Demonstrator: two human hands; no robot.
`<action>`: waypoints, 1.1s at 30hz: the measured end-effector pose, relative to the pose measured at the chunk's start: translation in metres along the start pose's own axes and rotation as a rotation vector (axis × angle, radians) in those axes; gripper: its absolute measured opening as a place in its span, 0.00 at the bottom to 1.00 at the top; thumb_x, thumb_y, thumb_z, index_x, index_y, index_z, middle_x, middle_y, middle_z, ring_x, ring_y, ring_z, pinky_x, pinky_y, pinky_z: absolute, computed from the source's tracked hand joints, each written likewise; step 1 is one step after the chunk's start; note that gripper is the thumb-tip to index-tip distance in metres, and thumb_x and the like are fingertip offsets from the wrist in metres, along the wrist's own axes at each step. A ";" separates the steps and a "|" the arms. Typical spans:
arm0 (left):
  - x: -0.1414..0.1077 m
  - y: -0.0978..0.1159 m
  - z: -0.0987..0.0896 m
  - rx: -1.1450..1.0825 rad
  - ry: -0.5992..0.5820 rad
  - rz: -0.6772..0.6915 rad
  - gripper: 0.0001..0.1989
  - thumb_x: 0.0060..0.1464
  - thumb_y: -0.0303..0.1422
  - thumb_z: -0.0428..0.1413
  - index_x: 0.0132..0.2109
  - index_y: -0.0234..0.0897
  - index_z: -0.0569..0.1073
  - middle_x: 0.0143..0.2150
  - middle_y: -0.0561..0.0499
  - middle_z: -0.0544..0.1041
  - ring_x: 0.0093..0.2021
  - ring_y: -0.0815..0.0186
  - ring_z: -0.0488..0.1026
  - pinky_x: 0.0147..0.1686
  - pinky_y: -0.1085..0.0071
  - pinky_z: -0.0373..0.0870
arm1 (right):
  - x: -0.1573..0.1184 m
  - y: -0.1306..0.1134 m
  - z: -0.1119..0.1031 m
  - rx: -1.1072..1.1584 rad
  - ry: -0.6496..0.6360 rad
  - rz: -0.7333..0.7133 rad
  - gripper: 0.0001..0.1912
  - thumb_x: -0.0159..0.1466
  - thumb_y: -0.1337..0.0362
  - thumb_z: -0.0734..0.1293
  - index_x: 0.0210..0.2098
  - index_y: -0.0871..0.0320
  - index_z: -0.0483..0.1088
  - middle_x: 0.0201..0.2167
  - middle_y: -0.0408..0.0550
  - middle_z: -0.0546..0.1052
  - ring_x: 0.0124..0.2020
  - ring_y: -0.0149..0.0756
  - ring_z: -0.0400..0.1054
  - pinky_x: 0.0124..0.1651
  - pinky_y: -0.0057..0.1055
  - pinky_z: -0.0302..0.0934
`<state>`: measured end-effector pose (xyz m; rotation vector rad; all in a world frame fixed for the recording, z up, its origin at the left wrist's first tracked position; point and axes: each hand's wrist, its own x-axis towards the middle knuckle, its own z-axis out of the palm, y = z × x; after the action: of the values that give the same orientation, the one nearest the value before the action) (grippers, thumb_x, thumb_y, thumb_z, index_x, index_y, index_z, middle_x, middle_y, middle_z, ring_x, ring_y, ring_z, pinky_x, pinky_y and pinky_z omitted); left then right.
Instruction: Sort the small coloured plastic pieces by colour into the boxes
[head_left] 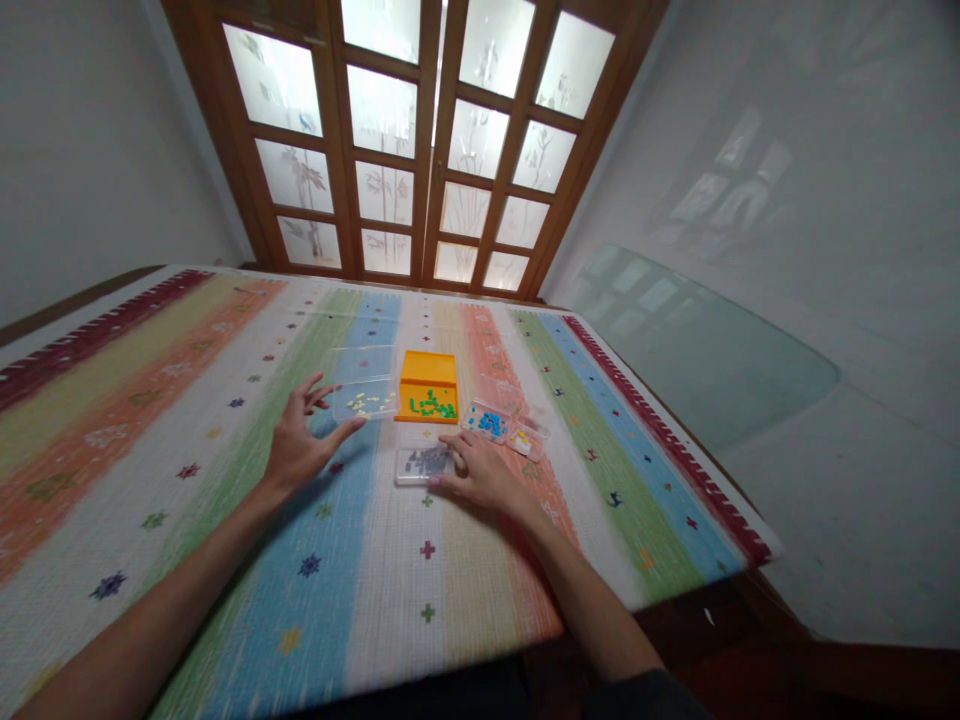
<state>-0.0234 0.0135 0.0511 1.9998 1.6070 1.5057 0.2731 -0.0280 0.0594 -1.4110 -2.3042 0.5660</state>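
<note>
My left hand (304,440) is open, thumb and fingers spread apart, at the left end of a clear plastic box (339,403). That box has its transparent lid raised and holds small pale yellow pieces (367,402). Whether the fingertips touch it I cannot tell. My right hand (480,475) grips the right end of another clear plastic box (405,478) between thumb and fingers. Small dark grey pieces (426,460) show inside it, and its right end is partly hidden by the fingers.
An open orange case (428,367) with small green pieces (431,405) lies beyond my hands. Right of it are a clear box with blue pieces (489,422) and a clear container with white and yellow pieces (523,440). A striped cloth (397,600) covers the table; walls flank it.
</note>
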 end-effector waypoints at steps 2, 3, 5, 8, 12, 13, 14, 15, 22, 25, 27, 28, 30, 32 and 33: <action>-0.004 0.008 0.000 -0.020 -0.010 0.036 0.40 0.53 0.45 0.66 0.66 0.40 0.58 0.56 0.41 0.78 0.47 0.56 0.77 0.50 0.52 0.75 | -0.001 -0.001 0.000 0.026 -0.006 0.002 0.31 0.61 0.54 0.76 0.60 0.57 0.69 0.54 0.57 0.74 0.56 0.48 0.67 0.59 0.45 0.61; -0.006 0.012 0.001 -0.032 -0.013 0.055 0.40 0.53 0.46 0.66 0.66 0.41 0.58 0.56 0.41 0.78 0.47 0.56 0.77 0.50 0.53 0.75 | -0.001 -0.002 0.001 0.033 -0.008 -0.001 0.31 0.60 0.54 0.76 0.59 0.58 0.70 0.54 0.58 0.73 0.56 0.48 0.67 0.59 0.46 0.61; -0.011 0.019 0.002 -0.058 -0.010 0.098 0.40 0.53 0.47 0.66 0.66 0.41 0.58 0.55 0.42 0.78 0.47 0.57 0.77 0.50 0.54 0.75 | -0.002 -0.002 0.001 0.033 -0.011 -0.010 0.31 0.60 0.54 0.76 0.59 0.59 0.70 0.55 0.58 0.73 0.57 0.48 0.67 0.59 0.46 0.61; -0.019 0.026 0.004 -0.076 -0.024 0.163 0.39 0.53 0.49 0.65 0.65 0.40 0.59 0.54 0.42 0.79 0.45 0.58 0.77 0.49 0.55 0.75 | -0.002 0.000 0.002 0.030 -0.011 -0.020 0.32 0.59 0.52 0.77 0.58 0.60 0.70 0.55 0.59 0.73 0.57 0.48 0.67 0.59 0.45 0.61; -0.027 0.031 0.007 -0.072 -0.077 0.189 0.40 0.54 0.50 0.65 0.65 0.40 0.59 0.54 0.42 0.78 0.45 0.57 0.77 0.46 0.56 0.76 | -0.003 0.001 0.001 0.039 -0.008 -0.020 0.32 0.58 0.52 0.78 0.58 0.56 0.70 0.54 0.56 0.73 0.56 0.47 0.67 0.59 0.45 0.61; -0.028 0.032 0.007 -0.072 -0.086 0.186 0.39 0.54 0.49 0.65 0.66 0.41 0.58 0.54 0.42 0.78 0.45 0.57 0.77 0.46 0.57 0.76 | -0.003 0.002 0.001 0.041 -0.011 -0.019 0.32 0.57 0.52 0.78 0.58 0.56 0.70 0.54 0.56 0.74 0.56 0.47 0.67 0.58 0.45 0.61; -0.029 0.032 0.008 -0.074 -0.093 0.182 0.39 0.54 0.49 0.65 0.66 0.41 0.58 0.55 0.42 0.78 0.45 0.57 0.77 0.45 0.57 0.76 | -0.003 0.002 0.001 0.042 -0.015 -0.018 0.32 0.57 0.52 0.78 0.57 0.56 0.70 0.54 0.56 0.74 0.56 0.48 0.67 0.58 0.45 0.61; -0.030 0.032 0.008 -0.078 -0.097 0.181 0.39 0.54 0.49 0.65 0.65 0.41 0.59 0.55 0.42 0.78 0.45 0.57 0.77 0.44 0.58 0.76 | -0.003 0.003 0.001 0.042 -0.017 -0.018 0.32 0.57 0.52 0.78 0.57 0.56 0.70 0.54 0.56 0.74 0.56 0.48 0.67 0.58 0.45 0.61; -0.034 0.035 0.009 -0.102 -0.123 0.157 0.39 0.53 0.48 0.66 0.65 0.42 0.59 0.54 0.43 0.78 0.45 0.57 0.76 0.46 0.57 0.76 | 0.000 0.011 0.001 0.119 0.015 -0.068 0.44 0.52 0.50 0.80 0.63 0.52 0.65 0.57 0.56 0.71 0.59 0.50 0.65 0.62 0.49 0.58; -0.037 0.037 0.009 -0.119 -0.134 0.127 0.39 0.53 0.49 0.65 0.65 0.42 0.59 0.54 0.43 0.77 0.46 0.57 0.76 0.42 0.60 0.76 | 0.002 0.012 0.001 0.274 0.054 -0.103 0.56 0.48 0.49 0.82 0.69 0.51 0.56 0.60 0.57 0.69 0.57 0.50 0.66 0.60 0.49 0.61; -0.039 0.038 0.010 -0.127 -0.140 0.126 0.39 0.53 0.49 0.65 0.66 0.43 0.58 0.54 0.42 0.77 0.46 0.57 0.76 0.39 0.62 0.76 | 0.001 0.011 0.002 0.375 0.083 -0.116 0.61 0.47 0.49 0.82 0.72 0.50 0.50 0.62 0.58 0.67 0.56 0.48 0.66 0.57 0.46 0.64; -0.040 0.038 0.011 -0.129 -0.147 0.135 0.40 0.53 0.49 0.65 0.66 0.43 0.58 0.54 0.42 0.77 0.45 0.57 0.76 0.38 0.63 0.75 | 0.001 0.010 0.002 0.413 0.097 -0.122 0.62 0.47 0.49 0.82 0.72 0.49 0.48 0.63 0.59 0.65 0.56 0.48 0.66 0.55 0.45 0.65; -0.042 0.038 0.012 -0.129 -0.164 0.160 0.40 0.54 0.48 0.65 0.67 0.43 0.58 0.54 0.43 0.77 0.45 0.58 0.75 0.38 0.63 0.75 | 0.000 0.008 0.005 0.466 0.127 -0.128 0.64 0.48 0.51 0.82 0.73 0.48 0.44 0.64 0.59 0.64 0.56 0.47 0.66 0.55 0.43 0.65; -0.043 0.037 0.014 -0.124 -0.179 0.196 0.41 0.54 0.48 0.65 0.68 0.44 0.57 0.53 0.43 0.78 0.44 0.58 0.75 0.39 0.63 0.74 | -0.001 0.007 0.008 0.499 0.145 -0.124 0.62 0.51 0.53 0.81 0.73 0.47 0.43 0.63 0.57 0.66 0.55 0.45 0.67 0.55 0.43 0.65; -0.043 0.036 0.014 -0.121 -0.183 0.215 0.41 0.54 0.47 0.65 0.68 0.44 0.57 0.53 0.44 0.78 0.43 0.59 0.75 0.39 0.63 0.74 | -0.001 0.007 0.009 0.511 0.152 -0.123 0.60 0.52 0.54 0.81 0.73 0.47 0.43 0.61 0.56 0.67 0.54 0.44 0.68 0.55 0.42 0.65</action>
<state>0.0146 -0.0297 0.0427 2.2251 1.2352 1.4014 0.2741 -0.0269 0.0477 -1.0221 -1.9239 0.8967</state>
